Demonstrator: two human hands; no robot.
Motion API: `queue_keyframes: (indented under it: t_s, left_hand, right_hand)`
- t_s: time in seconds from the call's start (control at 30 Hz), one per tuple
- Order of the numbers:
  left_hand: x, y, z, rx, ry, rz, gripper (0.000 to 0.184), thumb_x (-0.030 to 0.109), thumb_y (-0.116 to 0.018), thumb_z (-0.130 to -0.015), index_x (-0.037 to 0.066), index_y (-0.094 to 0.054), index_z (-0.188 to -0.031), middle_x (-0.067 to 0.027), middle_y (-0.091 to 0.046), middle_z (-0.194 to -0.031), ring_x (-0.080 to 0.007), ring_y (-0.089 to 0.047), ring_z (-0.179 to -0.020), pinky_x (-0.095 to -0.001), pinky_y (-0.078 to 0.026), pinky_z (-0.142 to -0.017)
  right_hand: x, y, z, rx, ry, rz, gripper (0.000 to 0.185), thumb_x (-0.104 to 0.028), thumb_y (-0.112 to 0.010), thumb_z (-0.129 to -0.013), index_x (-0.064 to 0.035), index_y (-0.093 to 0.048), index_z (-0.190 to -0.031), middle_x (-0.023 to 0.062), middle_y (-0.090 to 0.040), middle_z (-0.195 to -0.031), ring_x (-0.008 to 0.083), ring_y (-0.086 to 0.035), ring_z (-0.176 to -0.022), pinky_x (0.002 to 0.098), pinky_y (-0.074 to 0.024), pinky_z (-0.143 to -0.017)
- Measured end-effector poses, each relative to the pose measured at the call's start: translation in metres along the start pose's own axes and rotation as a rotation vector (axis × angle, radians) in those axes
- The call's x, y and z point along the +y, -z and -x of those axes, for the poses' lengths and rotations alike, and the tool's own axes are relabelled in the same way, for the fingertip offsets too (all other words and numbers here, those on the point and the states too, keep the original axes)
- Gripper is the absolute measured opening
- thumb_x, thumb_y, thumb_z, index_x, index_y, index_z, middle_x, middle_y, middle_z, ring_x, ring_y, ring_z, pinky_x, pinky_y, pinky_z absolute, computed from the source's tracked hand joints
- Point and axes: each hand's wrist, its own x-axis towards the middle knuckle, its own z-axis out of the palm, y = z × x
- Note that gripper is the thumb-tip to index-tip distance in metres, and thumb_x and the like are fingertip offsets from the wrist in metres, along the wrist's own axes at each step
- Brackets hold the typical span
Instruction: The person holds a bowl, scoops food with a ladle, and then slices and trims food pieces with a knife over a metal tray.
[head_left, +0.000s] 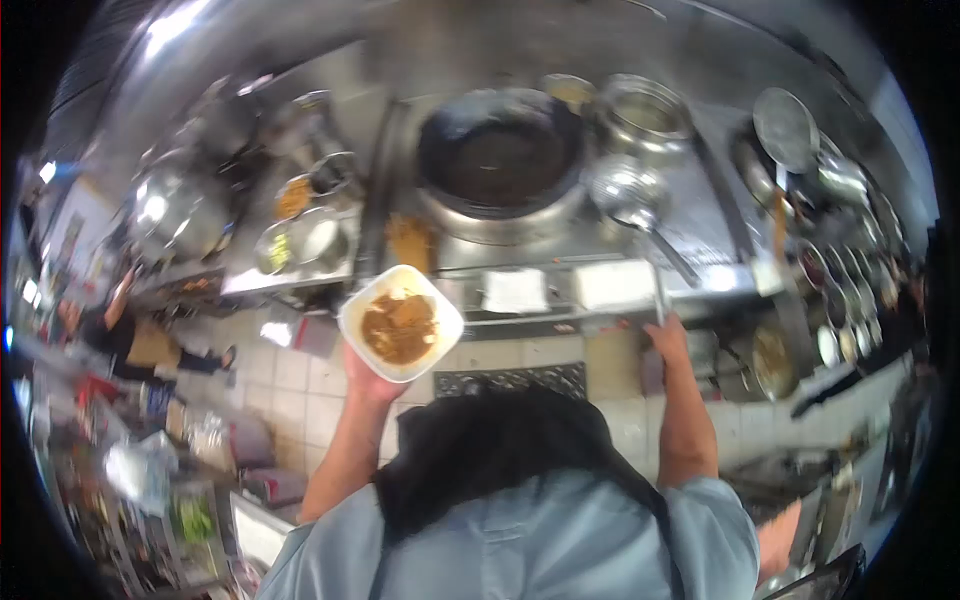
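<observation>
My left hand grips a white square bowl from below and holds it out over the front edge of the stove. Brown sauce with paler bits lies in the bowl. At the stove's front edge on the right, my right hand is closed around the thin handle of a long-handled metal utensil; its far end is hard to make out. Behind the bowl sits a large dark wok on a round metal burner ring. Beside the wok rests a metal skimmer, its handle slanting toward the front.
A metal pot stands at the back right. Left of the wok are small containers of ingredients and a large metal bowl. Further right lie a strainer and several small seasoning pots. Another person is at far left.
</observation>
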Motion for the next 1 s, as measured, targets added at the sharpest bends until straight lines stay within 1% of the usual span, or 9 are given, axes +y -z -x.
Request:
queue_keyframes:
  t_s: [0.1,0.17,0.23,0.3,0.4,0.5,0.67,0.8,1.0]
  left_hand:
    - [0.02,0.02,0.02,-0.066,-0.112,0.134,0.06,0.053,-0.053,-0.103,0.009,-0.06,-0.142,-0.0173,-0.062,-0.144,-0.0402,-0.058,-0.132,-0.0662,-0.04,-0.116]
    - [0.033,0.014,0.034,-0.053,-0.22,0.059,0.062,0.055,-0.046,-0.104,0.008,-0.061,-0.142,-0.0162,-0.065,-0.14,-0.0393,-0.063,-0.127,-0.0622,-0.046,-0.112]
    - [0.047,0.027,0.042,-0.038,-0.332,0.034,0.063,0.053,-0.038,-0.106,0.007,-0.059,-0.143,-0.017,-0.064,-0.14,-0.0399,-0.062,-0.128,-0.0617,-0.047,-0.112]
    - [0.063,0.036,0.054,-0.024,-0.409,0.027,0.063,0.053,-0.036,-0.106,0.007,-0.058,-0.144,-0.0171,-0.063,-0.142,-0.0402,-0.062,-0.129,-0.062,-0.047,-0.112]
    - [0.081,0.044,0.075,0.002,-0.53,0.06,0.064,0.053,-0.034,-0.106,0.007,-0.056,-0.146,-0.017,-0.062,-0.144,-0.0405,-0.06,-0.13,-0.0623,-0.046,-0.112]
    - [0.104,0.059,0.091,-0.026,-0.653,0.069,0.066,0.054,-0.034,-0.106,0.007,-0.055,-0.147,-0.0174,-0.061,-0.145,-0.0406,-0.059,-0.132,-0.0615,-0.046,-0.114]
    - [0.154,0.089,0.116,0.028,-0.751,0.148,0.068,0.058,-0.032,-0.105,0.01,-0.051,-0.15,-0.0181,-0.056,-0.149,-0.0465,-0.055,-0.135,-0.0773,-0.04,-0.107]
    - [0.197,0.123,0.141,0.002,-0.858,0.179,0.074,0.062,-0.032,-0.103,0.009,-0.051,-0.15,-0.0207,-0.052,-0.154,-0.0474,-0.053,-0.137,-0.0751,-0.04,-0.109]
    - [0.261,0.148,0.184,0.096,-0.983,0.251,0.069,0.061,-0.033,-0.103,0.012,-0.052,-0.149,-0.0192,-0.05,-0.155,-0.0452,-0.05,-0.139,-0.0685,-0.04,-0.113]
  right_hand:
    - [0.01,-0.035,0.0,0.151,0.015,-0.099,0.053,-0.032,-0.07,-0.092,0.0046,-0.063,-0.13,0.0295,-0.071,-0.118,0.0458,-0.068,-0.112,0.0507,-0.0517,-0.095]
    - [-0.02,-0.036,0.021,0.22,0.098,-0.165,0.049,-0.019,-0.063,-0.096,0.0107,-0.057,-0.134,0.0335,-0.066,-0.127,0.0482,-0.064,-0.117,0.0517,-0.049,-0.101]
    - [-0.043,-0.038,0.03,0.175,0.164,-0.443,0.035,-0.015,-0.059,-0.1,0.008,-0.056,-0.125,0.0221,-0.067,-0.113,0.0359,-0.066,-0.104,0.0461,-0.0531,-0.09]
    - [-0.072,-0.035,0.029,-0.097,0.014,-0.744,0.02,-0.016,-0.057,-0.102,0.0015,-0.055,-0.113,0.0118,-0.061,-0.088,0.0238,-0.063,-0.073,0.0391,-0.0558,-0.073]
    - [-0.185,0.001,0.092,-0.317,0.065,-0.813,0.013,-0.016,-0.057,-0.104,-0.0043,-0.052,-0.107,0.0029,-0.051,-0.072,0.0118,-0.048,-0.05,0.0295,-0.0492,-0.052]
    - [-0.278,0.02,0.145,-0.61,0.086,-0.789,0.015,-0.016,-0.059,-0.103,-0.0055,-0.052,-0.112,-0.0005,-0.049,-0.067,0.0078,-0.042,-0.042,0.0263,-0.0425,-0.043]
    - [-0.385,0.003,0.195,-1.088,0.253,-0.599,0.029,-0.011,-0.063,-0.101,-0.0039,-0.054,-0.128,-0.0009,-0.05,-0.068,0.0076,-0.047,-0.045,0.0254,-0.0386,-0.04]
    - [-0.461,-0.032,0.227,-1.3,0.432,-0.353,0.042,-0.01,-0.063,-0.1,-0.0025,-0.053,-0.14,-0.0008,-0.053,-0.07,0.0076,-0.049,-0.048,0.0263,-0.0402,-0.044]
    - [-0.558,-0.099,0.276,-1.447,0.586,-0.166,0.041,-0.01,-0.065,-0.1,-0.0023,-0.055,-0.138,-0.0016,-0.055,-0.073,0.0056,-0.049,-0.051,0.0246,-0.0403,-0.045]
